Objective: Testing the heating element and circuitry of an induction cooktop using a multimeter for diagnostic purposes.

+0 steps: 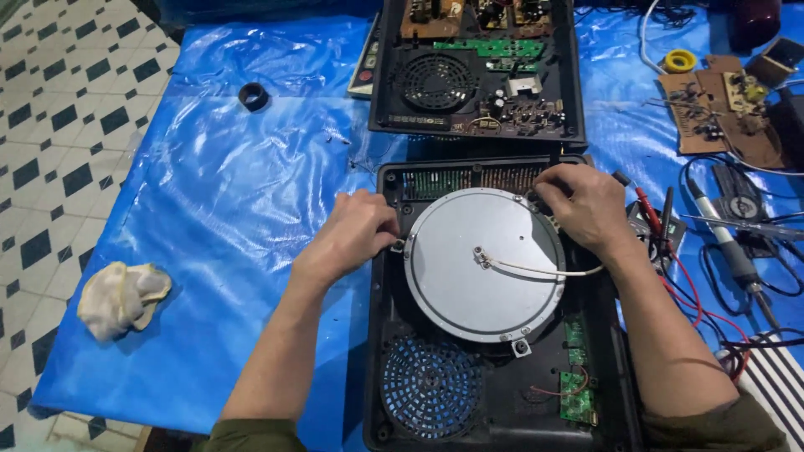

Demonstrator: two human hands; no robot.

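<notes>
From the head camera I look down on a table under a blue plastic sheet [234,209]; an opened black cooker casing [494,402] lies in front of me, and a round grey metal disc [469,268] sits in its upper half; a white wire [536,269] runs from the disc's centre off to the right edge. My left hand [356,234] rests at the disc's left rim, fingers curled together and pinched at a small mounting tab there, though I cannot tell whether it actually clamps anything; my right hand [582,205] sits at the upper right rim, fingers bent down onto the edge, touching it, and whether they close on anything I cannot tell either. Below the disc a round fan grille [431,385] shows, with a small green circuit board [576,393] just to its right. A second opened casing [477,75] with boards and a fan lies beyond, well apart from my hands; a roll of black tape [253,96] sits to the upper left; a crumpled pale cloth [121,297] lies at the sheet's left edge; a soldering iron [733,251] and red leads [682,285] lie to the right.
</notes>
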